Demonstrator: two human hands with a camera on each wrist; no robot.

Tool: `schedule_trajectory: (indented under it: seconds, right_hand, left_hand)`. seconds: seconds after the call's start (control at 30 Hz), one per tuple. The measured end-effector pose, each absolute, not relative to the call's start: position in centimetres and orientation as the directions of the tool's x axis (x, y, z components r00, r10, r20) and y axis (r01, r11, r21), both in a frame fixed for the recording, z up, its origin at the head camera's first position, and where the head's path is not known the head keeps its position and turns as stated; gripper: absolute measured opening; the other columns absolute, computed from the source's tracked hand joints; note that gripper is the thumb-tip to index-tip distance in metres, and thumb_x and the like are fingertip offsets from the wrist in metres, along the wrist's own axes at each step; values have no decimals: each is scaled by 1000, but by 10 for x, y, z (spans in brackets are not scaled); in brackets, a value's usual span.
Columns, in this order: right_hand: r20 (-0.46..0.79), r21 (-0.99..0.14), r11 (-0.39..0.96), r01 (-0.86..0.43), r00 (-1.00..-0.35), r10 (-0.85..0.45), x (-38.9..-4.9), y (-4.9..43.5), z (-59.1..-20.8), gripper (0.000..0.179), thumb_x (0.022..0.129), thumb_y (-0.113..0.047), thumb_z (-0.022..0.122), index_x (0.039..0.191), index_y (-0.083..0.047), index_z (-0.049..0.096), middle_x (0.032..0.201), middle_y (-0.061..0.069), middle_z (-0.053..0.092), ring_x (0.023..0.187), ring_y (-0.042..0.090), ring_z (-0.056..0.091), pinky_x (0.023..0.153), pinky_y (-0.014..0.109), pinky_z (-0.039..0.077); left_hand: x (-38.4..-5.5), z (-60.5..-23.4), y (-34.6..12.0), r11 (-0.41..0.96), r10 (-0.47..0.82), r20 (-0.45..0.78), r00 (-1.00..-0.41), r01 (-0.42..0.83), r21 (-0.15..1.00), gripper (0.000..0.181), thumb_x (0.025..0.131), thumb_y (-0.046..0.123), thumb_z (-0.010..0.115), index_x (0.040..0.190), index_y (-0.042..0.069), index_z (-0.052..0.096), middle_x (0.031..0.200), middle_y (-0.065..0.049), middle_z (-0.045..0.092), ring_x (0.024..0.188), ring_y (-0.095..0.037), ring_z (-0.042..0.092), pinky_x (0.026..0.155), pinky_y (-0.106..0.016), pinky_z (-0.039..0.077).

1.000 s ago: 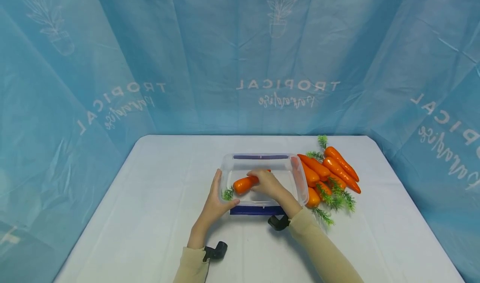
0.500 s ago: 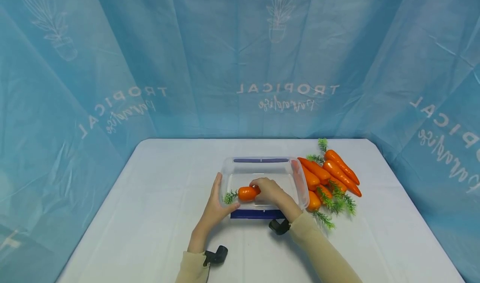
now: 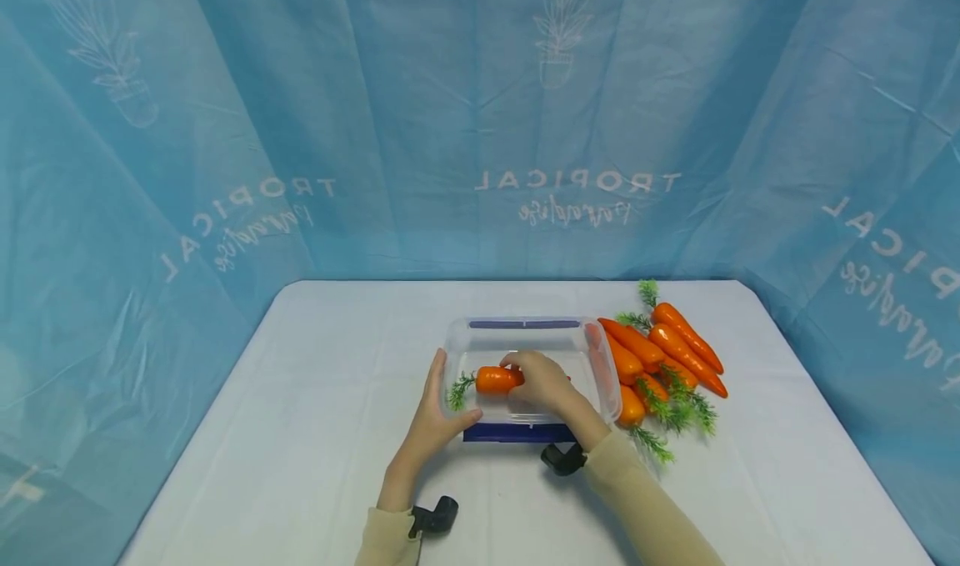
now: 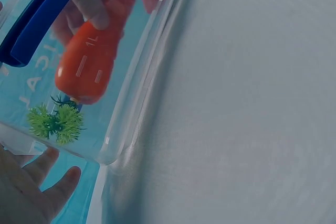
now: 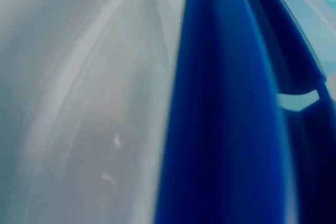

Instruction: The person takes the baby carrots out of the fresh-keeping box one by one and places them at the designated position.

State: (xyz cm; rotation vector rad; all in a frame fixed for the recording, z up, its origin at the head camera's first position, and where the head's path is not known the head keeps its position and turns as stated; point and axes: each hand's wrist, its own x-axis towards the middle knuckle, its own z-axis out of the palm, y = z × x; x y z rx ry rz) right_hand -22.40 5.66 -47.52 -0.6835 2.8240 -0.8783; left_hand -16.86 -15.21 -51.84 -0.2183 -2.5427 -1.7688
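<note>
A clear plastic food container (image 3: pixel 606 387) with blue clip flaps stands on the table. My left hand (image 3: pixel 435 420) rests against its left front corner, fingers straight along the side wall and thumb at the front rim. Inside, my right hand (image 3: pixel 542 380) grips an orange carrot (image 3: pixel 495 380) round the body, its leafy green top pointing left. Through the clear wall, the left wrist view shows the carrot (image 4: pixel 89 66) and the right hand's fingertips (image 4: pixel 93 11) on it. In the right wrist view a blue clip flap (image 5: pixel 226 103) fills the middle, so the carrot is hidden there.
Right of the container lies a pile of carrots (image 3: pixel 678 349) with green tops, some close against its right wall. A white cloth covers the table (image 3: pixel 337 366). Blue printed curtains (image 3: pixel 420 132) hang behind and at both sides.
My right hand has brought the carrot from a slanted position to nearly level, parallel to the container's front wall. The left hand has stayed at the corner; the head view has tilted slightly.
</note>
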Motion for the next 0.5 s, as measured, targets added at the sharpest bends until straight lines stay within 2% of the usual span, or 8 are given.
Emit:
schedule_trajectory:
  seconds: [0.17,0.37,0.5]
  right_hand:
    - [114,-557,735,-387,-912,-393,-225,60,-471,39,77,-11,77,115,-9,67,113,8,68,98,24,64,93,43,53]
    - [209,-577,731,-363,-932,-297,-223,74,-463,38,77,-15,79,113,-11,68,110,7,68,92,22,63,88,40,55]
    - [263,-572,742,-350,-935,-238,-220,85,-454,40,77,-19,79,114,-11,67,112,8,68,94,23,64,87,41,56]
  left_hand:
    - [-170,-518,-152,339,101,128,-987,155,928,108,76,19,78,155,21,4,162,-6,5,148,-35,11,114,-66,14]
    - [-168,-518,-151,356,84,109,-990,133,925,109,75,22,79,155,24,4,162,-6,6,148,-35,11,114,-67,12]
    - [-166,-518,-150,373,66,94,-993,112,921,110,74,24,80,154,26,4,162,-8,6,147,-38,15,112,-68,17]
